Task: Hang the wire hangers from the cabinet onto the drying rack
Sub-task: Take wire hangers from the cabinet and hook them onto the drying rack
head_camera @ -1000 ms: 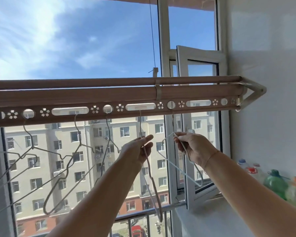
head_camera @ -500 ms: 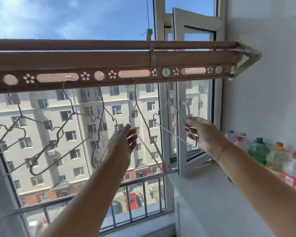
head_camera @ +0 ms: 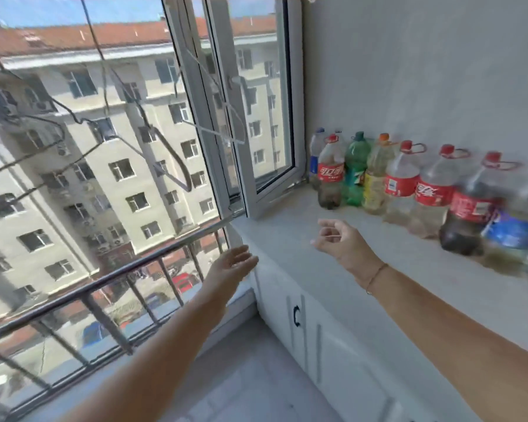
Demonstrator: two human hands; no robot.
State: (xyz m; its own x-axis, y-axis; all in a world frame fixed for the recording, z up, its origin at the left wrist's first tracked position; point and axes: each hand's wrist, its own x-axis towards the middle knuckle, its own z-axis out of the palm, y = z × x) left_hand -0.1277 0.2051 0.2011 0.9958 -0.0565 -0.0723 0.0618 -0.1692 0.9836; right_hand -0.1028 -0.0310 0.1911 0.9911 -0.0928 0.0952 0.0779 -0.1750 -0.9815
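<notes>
Released a moment ago, the dark wire hangers [head_camera: 165, 172] hang before the window at left, the white hanger [head_camera: 223, 134] just right of them. Lower, the left grip [head_camera: 233, 263] is open and empty near the railing [head_camera: 104, 281]; the right grip [head_camera: 339, 239], fingers loosely curled, holds nothing above the desk [head_camera: 378, 269] near the bottles [head_camera: 409, 184].

Wire hangers dangle in a row across the window: dark hangers [head_camera: 62, 108] tangled at the far left, a grey hanger [head_camera: 182, 166] tilted in the middle, a white hanger [head_camera: 214, 132] rightmost, against the frame. The white cabinet [head_camera: 348, 363] sits low on the right, doors shut.
</notes>
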